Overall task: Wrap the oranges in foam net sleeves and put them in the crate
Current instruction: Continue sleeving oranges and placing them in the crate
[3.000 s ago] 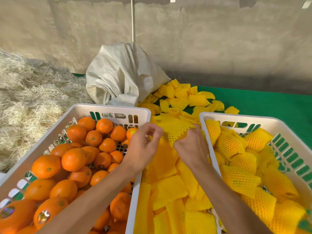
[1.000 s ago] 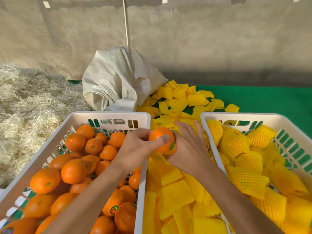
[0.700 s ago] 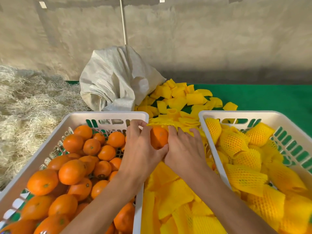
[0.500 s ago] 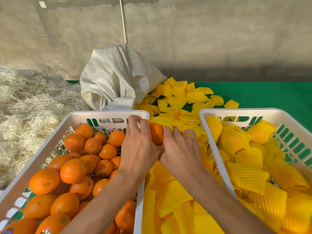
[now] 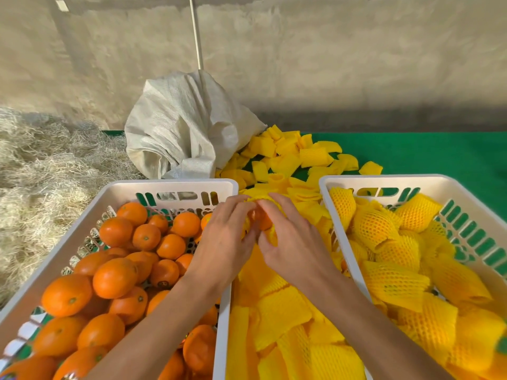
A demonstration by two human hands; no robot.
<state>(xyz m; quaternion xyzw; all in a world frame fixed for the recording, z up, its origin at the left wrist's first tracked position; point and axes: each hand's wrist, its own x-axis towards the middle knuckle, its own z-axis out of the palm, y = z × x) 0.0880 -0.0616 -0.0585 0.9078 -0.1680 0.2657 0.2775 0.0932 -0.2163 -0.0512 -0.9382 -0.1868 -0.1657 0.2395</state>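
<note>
A bare concrete wall (image 5: pixel 329 64) is standing behind, a thin white pipe (image 5: pixel 196 34) running down it. Straw (image 5: pixel 41 182) is lying left; green matting (image 5: pixel 439 154) is covering the right.

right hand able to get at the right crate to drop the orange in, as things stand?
Probably yes. The right hand grips the orange with the left hand, just beside the right crate; its top is open and nothing stands between.

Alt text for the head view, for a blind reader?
Both hands, left and right, work a yellow sleeve over an orange between two white crates: bare oranges left, wrapped ones right.
</note>
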